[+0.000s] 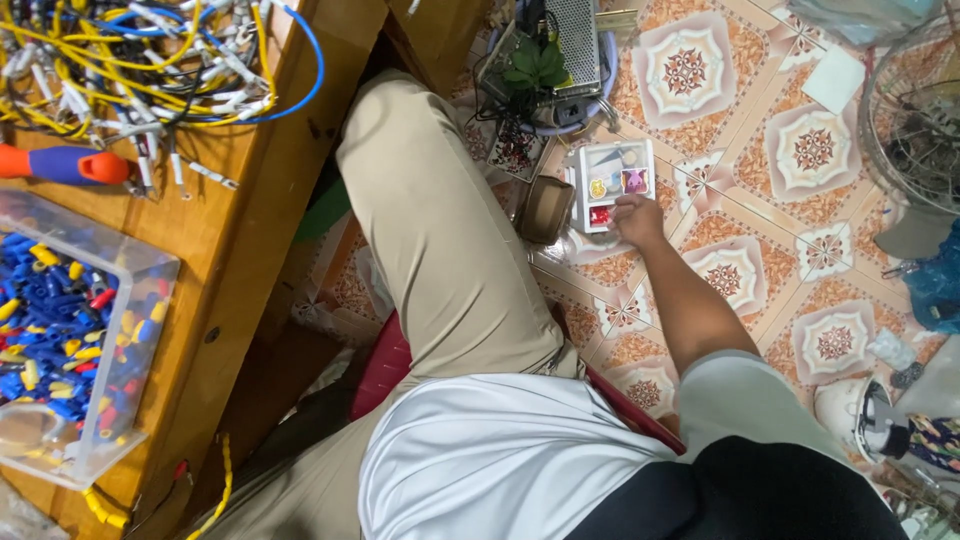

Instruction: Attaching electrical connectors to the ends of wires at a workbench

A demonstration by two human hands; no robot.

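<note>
While the person sits on a red stool (385, 365), the right hand (637, 218) is stretched down to the tiled floor (760, 170), fingers curled on the edge of a small white compartment box (610, 183) holding yellow, pink and red bits. No left hand is seen. On the counter (240, 230), a clear tub (75, 330) holds blue, yellow and red connectors below tangled wires (150, 60).

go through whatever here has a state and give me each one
small compartment box: open, on the floor tiles, bits in its sections
right hand: reaching down, fingers at the box's red section
clear plastic bin: uncovered, full of blue, yellow and red connectors
screwdriver: lying flat on the wooden table
wire bundle: tangled, loose on the table
left hand: out of view
</note>
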